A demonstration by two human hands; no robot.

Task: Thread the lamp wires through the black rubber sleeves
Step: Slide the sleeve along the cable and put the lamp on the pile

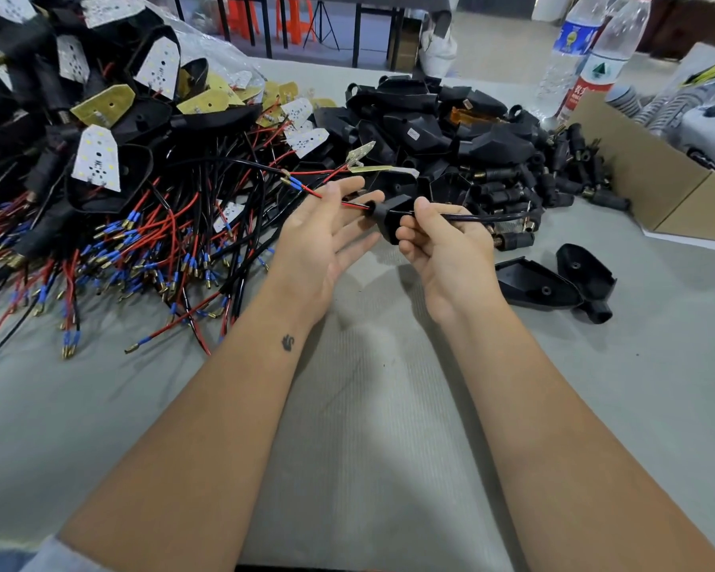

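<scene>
Black rubber sleeve (393,218), matte, angular body with a round collar at its left end, held above the grey ribbed table (372,406) between both hands. Red and black lamp wires (349,205), thin and glossy, enter the collar from the left and run up to a blue-crimped terminal; a dark sheathed cable (483,218) leaves the sleeve to the right. Right hand (442,245), palm toward the camera, fingers (409,233) curled round the sleeve and cable. Left hand (327,229), palm up, fingers straight and spread, wires lying across the fingertips, no grip. Left of the hands: tangled pile of wired LED boards (100,158). Behind: heap of black plastic lamp housings (450,130). Right: cardboard box (644,175), two plastic bottles (587,55).
</scene>
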